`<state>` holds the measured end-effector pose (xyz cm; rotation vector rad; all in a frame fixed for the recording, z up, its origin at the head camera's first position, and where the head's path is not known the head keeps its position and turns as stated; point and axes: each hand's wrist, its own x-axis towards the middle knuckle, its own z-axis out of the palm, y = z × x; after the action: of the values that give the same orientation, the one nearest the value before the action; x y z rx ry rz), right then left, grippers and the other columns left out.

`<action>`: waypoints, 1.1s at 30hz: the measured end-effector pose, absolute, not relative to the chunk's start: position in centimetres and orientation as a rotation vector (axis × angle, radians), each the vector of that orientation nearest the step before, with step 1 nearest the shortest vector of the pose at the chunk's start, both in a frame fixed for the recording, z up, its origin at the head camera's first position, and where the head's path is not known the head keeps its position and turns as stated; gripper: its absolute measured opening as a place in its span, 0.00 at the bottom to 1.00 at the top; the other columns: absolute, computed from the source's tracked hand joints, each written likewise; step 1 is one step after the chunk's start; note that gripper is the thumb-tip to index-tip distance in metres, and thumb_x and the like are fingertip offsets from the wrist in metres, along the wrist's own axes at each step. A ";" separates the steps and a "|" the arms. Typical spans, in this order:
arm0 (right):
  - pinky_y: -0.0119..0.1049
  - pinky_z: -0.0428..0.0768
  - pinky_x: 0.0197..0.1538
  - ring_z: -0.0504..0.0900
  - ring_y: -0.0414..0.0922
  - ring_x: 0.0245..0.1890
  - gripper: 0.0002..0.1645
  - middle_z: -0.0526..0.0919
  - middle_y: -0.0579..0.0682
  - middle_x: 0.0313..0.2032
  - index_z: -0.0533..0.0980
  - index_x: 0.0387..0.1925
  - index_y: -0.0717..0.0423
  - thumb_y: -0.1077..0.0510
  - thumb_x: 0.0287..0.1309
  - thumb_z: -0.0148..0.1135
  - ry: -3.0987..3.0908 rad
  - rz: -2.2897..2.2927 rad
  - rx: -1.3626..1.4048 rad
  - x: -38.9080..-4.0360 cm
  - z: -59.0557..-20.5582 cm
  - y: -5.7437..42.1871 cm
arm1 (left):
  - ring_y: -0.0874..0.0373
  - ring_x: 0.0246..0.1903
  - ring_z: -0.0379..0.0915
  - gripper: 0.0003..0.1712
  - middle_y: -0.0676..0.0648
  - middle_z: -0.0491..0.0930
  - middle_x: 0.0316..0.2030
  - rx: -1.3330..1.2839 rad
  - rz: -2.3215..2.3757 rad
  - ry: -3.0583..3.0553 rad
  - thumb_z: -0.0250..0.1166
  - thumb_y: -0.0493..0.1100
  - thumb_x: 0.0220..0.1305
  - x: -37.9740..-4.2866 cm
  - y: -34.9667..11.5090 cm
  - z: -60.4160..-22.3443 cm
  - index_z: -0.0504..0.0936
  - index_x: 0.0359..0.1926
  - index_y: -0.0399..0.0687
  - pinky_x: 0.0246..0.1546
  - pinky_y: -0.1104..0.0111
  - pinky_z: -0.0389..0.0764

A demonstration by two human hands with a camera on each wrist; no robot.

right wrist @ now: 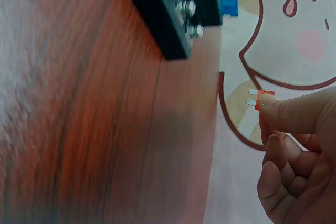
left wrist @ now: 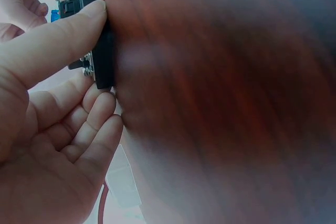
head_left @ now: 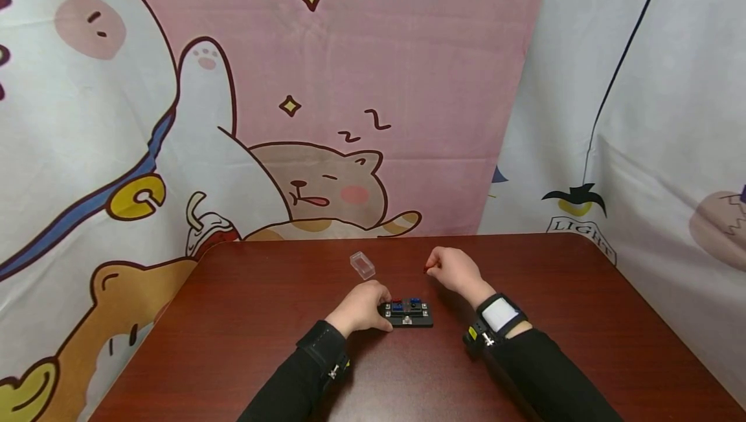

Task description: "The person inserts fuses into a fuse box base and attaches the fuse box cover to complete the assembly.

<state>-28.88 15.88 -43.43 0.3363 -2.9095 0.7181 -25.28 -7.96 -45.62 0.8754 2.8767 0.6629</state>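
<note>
A black fuse block [head_left: 415, 322] with metal screw terminals lies on the table, blue and red blade fuses [head_left: 415, 301] standing along it. My left hand [head_left: 362, 307] grips its left end; in the left wrist view the thumb [left wrist: 86, 17] lies along the near side of the block [left wrist: 105, 56] and the other fingers curl by its end. To the right, apart from the block, my right hand [head_left: 457, 272] pinches a red blade fuse [right wrist: 266, 95] between thumb and fingertips. The two flat metal prongs of that fuse point away from the hand.
A small clear plastic box [head_left: 362, 265] sits behind the left hand, toward the back edge of the brown wooden table [head_left: 262, 357]. Behind the table hangs a cartoon-printed cloth [head_left: 443, 118].
</note>
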 end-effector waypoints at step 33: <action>0.35 0.75 0.33 0.73 0.36 0.27 0.11 0.77 0.36 0.27 0.79 0.25 0.43 0.59 0.51 0.76 -2.833 0.717 0.751 -25.7 -43.1 14.8 | 0.61 0.32 0.71 0.25 0.53 0.76 0.32 0.876 0.678 2.879 0.85 0.47 0.38 -25.3 -7.9 -45.4 0.84 0.37 0.45 0.39 0.66 0.75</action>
<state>-25.73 14.81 -43.12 0.7511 -2.8325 0.7169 -25.33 -7.95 -45.44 0.8763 2.8789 0.6783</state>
